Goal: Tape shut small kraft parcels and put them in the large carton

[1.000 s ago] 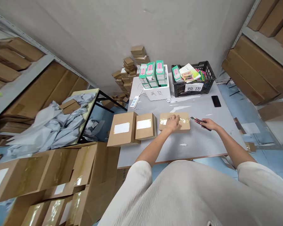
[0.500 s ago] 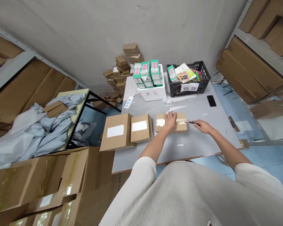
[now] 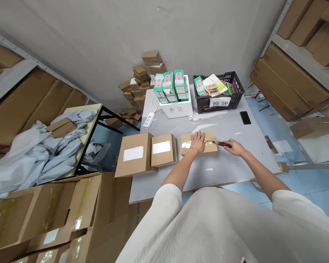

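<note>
A taped cardboard box (image 3: 211,149) lies on the grey table (image 3: 235,164) in front of me. My left hand (image 3: 198,141) rests flat on its top, fingers spread over the shiny tape (image 3: 185,143). In my right hand (image 3: 234,147) is a red and black utility knife (image 3: 222,144), gripped by its handle. The knife's tip points left and meets the right end of the box, along the tape line. Left of this box stand two more closed cartons, a smaller one (image 3: 162,157) and a larger one (image 3: 134,166), each with a white label.
At the table's back are a white bin (image 3: 181,112) with green-and-pink boxes and a black crate (image 3: 237,100) holding books. A phone (image 3: 245,117) lies at the right, a power strip (image 3: 149,119) at the left. Large cartons (image 3: 109,212) stand at the lower left.
The knife has turned slightly in my right hand, so more of its red handle shows. My right hand has shifted a little left. My left hand stays on the box.
</note>
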`<state>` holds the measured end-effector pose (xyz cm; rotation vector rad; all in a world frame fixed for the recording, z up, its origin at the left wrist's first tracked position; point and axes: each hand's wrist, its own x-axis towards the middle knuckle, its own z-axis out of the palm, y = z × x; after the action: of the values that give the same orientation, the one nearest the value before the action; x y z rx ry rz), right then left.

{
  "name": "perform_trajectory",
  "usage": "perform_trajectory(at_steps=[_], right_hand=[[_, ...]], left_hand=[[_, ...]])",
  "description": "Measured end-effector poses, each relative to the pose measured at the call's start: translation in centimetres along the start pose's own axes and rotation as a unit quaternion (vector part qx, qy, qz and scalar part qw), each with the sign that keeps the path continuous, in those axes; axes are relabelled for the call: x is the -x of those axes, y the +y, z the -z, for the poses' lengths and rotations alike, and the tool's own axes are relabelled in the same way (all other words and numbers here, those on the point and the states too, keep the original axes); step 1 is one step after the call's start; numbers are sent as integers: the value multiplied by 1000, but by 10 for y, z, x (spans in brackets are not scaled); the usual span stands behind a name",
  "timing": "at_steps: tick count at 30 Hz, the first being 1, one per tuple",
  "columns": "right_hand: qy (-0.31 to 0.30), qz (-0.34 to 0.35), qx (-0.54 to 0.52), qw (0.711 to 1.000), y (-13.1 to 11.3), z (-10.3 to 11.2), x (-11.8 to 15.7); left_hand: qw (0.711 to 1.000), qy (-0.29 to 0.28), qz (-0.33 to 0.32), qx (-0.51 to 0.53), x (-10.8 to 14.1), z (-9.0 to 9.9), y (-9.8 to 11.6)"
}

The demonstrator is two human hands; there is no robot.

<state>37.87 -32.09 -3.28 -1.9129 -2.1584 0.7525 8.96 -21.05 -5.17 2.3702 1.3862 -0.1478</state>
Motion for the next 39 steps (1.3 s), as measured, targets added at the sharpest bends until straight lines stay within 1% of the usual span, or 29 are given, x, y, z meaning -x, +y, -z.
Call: perform_trajectory(at_steps=[4,8,15,21,24,26,28,31,34,39], right_hand=[[24,-12,6,1000,0,-3,1],[41,-10,26,999,3,-3,-1],[47,-6,47,998,13,-5,-2],[52,2,63,997,18,-7,-4],[48,7,50,998,25,-2,-4],[71,-6,34,997,35,6,-2],[115,-36,21,992,47,16,0],[112,-31,17,993,58,28,3],[98,-18,0,995,53,28,0],[88,-19,-59,994,29,15,-22]], left_hand=[[1000,8,-1,0,2,-4,1],[1000,8,-1,-2,1,-3,1],[1000,7,1,2,3,-4,2],[1000,21,1,2,5,-8,3],[1000,23,5,-1,7,-9,3],[1000,23,0,-1,9,-10,4],[1000,21,-9,1,12,-10,4],[1000,22,-14,0,14,-11,3],[1000,24,-11,0,15,-10,3],[1000,13,-10,17,18,-5,5]])
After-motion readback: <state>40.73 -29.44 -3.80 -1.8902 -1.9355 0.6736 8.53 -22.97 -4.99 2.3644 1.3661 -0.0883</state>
